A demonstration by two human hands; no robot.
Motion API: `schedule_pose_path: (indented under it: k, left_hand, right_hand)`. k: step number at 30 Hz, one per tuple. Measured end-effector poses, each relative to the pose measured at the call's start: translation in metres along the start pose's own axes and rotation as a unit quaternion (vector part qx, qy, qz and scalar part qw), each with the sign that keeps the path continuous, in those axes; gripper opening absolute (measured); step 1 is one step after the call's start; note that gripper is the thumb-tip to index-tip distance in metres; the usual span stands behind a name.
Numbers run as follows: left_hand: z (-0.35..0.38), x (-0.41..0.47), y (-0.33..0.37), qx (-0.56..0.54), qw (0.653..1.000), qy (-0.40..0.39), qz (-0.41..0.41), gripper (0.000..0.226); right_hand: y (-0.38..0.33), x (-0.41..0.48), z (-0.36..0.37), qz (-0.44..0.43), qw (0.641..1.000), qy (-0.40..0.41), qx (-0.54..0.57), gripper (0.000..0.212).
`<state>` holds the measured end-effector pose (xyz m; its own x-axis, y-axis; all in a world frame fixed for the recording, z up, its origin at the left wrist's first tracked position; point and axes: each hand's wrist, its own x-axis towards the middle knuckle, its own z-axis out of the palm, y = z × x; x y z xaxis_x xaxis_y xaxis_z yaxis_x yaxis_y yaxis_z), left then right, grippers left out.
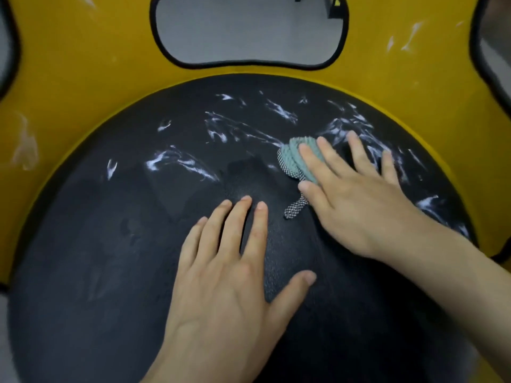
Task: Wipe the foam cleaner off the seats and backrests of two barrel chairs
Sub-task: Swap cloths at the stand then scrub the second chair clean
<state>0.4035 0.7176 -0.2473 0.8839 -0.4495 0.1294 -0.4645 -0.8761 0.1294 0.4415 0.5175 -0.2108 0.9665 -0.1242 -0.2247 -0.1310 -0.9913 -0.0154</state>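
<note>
1. While the left hand (229,277) lies palm-down on the dark seat (96,230), its fingers are straight and a bit spread with the thumb out to the side. It's holding nothing, just resting flat near the middle of the cushion.
2. The right hand (356,200) is further back and to the right. It's flat too, fingers straight and fanned out, pressing down on a teal cloth (293,158) rather than curling round it.
3. The cloth sits bunched under the right fingers on the right-rear part of the seat. A ribbed teal bit pokes out past the index finger, and there's black-and-white check on its left edge. A checked strip (296,208) sticks out just below the thumb.
4. White foam streaks (171,158) run across the rear half of the seat from the left side to the right edge, some right up against the right fingertips. The front half, where the left hand is, just looks plain dark and textured.
5. The yellow backrest (96,64) curves round behind the seat. It has faint white smears (26,145) low on its left side and a few more at upper right.
6. Top centre of the backrest there's a rounded cutout (343,37) with a black rim, and you can see grey floor (249,31) through it.
</note>
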Motion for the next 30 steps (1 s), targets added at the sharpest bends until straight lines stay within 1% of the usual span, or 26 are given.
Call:
schedule_pose_path:
  k: [4,7,8,10,15,17,19,21,24,27,30]
  left_hand:
    - [0.000,-0.002,-0.001,-0.008,1.000,-0.013,-0.003,0.089]
    - [0.001,-0.003,-0.002,-0.019,1.000,-0.010,0.002,0.092]
    - [0.002,-0.003,-0.002,-0.022,1.000,-0.007,0.004,0.093]
    - [0.004,-0.002,-0.003,-0.024,1.000,-0.003,0.008,0.095]
    - [0.005,0.001,-0.002,-0.014,1.000,-0.013,0.006,0.101]
    - [0.005,0.002,-0.002,-0.010,1.000,-0.018,0.003,0.101]
    - [0.005,0.001,-0.002,-0.011,1.000,-0.019,0.005,0.100]
    - [0.005,0.000,-0.003,-0.017,1.000,-0.014,0.006,0.100]
    - [0.006,0.000,-0.003,-0.019,1.000,-0.011,0.006,0.099]
    - [0.006,0.000,-0.002,-0.014,1.000,-0.011,0.008,0.100]
    - [0.003,0.001,-0.003,-0.014,1.000,-0.024,0.007,0.102]
  right_hand:
    - [0.002,-0.065,0.024,-0.061,0.996,0.026,-0.062,0.066]
    - [0.008,-0.104,0.036,-0.081,0.995,0.022,-0.048,0.064]
    - [0.009,-0.102,0.035,-0.086,0.995,0.010,-0.043,0.064]
    - [0.003,-0.083,0.026,-0.099,0.994,0.012,-0.048,0.063]
    - [-0.032,0.014,0.001,-0.119,0.993,0.013,-0.013,0.057]
    - [-0.040,0.032,-0.004,-0.119,0.993,0.008,-0.015,0.058]
    - [-0.031,0.014,0.002,-0.126,0.992,0.008,-0.017,0.057]
    - [-0.016,-0.027,0.015,-0.131,0.989,0.040,-0.047,0.060]
    - [0.002,-0.074,0.026,-0.124,0.991,0.033,-0.026,0.061]
    - [-0.006,-0.061,0.018,-0.123,0.992,0.012,-0.028,0.061]
    - [-0.029,-0.014,0.008,-0.109,0.994,0.027,-0.001,0.059]
